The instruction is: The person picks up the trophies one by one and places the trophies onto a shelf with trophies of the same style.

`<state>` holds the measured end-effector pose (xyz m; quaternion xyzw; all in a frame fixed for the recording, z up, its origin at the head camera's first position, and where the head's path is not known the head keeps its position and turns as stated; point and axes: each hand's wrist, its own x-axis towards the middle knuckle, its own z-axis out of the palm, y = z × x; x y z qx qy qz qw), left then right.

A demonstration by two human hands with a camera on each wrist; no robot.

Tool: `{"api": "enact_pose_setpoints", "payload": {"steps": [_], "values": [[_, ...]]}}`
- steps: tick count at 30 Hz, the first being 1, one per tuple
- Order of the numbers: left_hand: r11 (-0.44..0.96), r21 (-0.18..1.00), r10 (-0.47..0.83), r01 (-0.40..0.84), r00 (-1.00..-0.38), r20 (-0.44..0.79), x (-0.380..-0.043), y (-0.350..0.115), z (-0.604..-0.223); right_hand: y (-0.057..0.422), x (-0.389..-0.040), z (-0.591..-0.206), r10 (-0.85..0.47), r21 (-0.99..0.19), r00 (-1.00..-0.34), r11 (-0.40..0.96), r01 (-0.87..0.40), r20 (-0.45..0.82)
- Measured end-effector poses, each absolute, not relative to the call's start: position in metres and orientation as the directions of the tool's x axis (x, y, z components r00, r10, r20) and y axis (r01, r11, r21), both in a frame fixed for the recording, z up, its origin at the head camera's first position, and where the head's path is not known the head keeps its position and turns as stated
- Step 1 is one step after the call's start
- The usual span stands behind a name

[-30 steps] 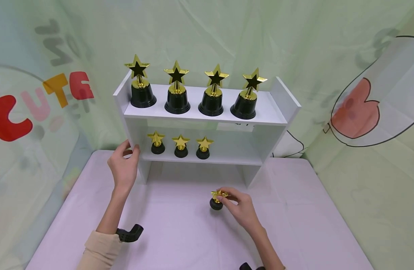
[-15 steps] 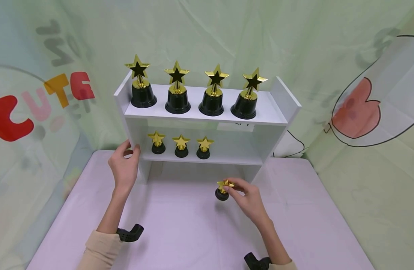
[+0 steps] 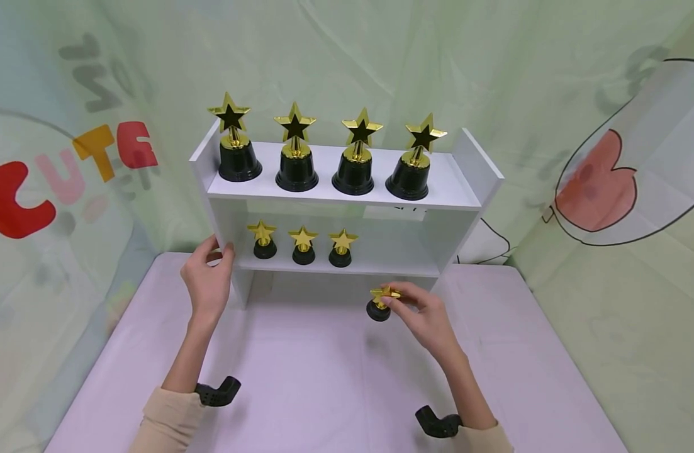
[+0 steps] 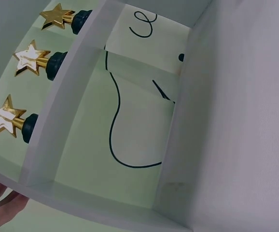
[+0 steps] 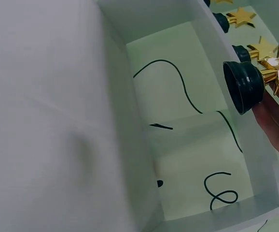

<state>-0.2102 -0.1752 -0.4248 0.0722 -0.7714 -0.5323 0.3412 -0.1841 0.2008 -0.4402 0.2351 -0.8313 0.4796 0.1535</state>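
Observation:
My right hand (image 3: 428,316) pinches a small gold star trophy (image 3: 379,309) by its star, its round black base hanging down. The trophy is in front of the white shelf's (image 3: 335,272) lower board, with a shadow on the cloth beneath; the right wrist view shows the hollow underside of its base (image 5: 243,87). My left hand (image 3: 209,280) holds the shelf's left side panel, thumb and fingers on opposite faces in the left wrist view. Three small star trophies, the rightmost (image 3: 340,257) near the middle, stand upright on the lower board.
Several larger star trophies with black bases, one of them at far left (image 3: 239,162), line the top board (image 3: 460,189). The shelf stands on a table with a pale lilac cloth (image 3: 301,377). Printed curtains (image 3: 596,302) hang behind and on both sides.
My right hand has carried the small trophy forward, up and slightly right, from over the cloth toward the lower board. The left hand has stayed on the side panel.

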Motion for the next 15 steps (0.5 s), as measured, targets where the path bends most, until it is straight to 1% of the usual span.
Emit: {"api": "enact_pose_setpoints", "payload": {"steps": [11,15], "values": [[0.414,0.876,-0.481,0.249,-0.757,0.443,-0.211,-0.176,-0.425,0.201,-0.201,-0.419,-0.202,-0.737,-0.844,0.415,-0.534,0.497],[0.414,0.877,-0.478,0.245,-0.761,0.439,-0.21,-0.176,-0.425,0.202,-0.209,-0.413,-0.183,-0.745,-0.857,0.429,-0.51,0.481]]}}
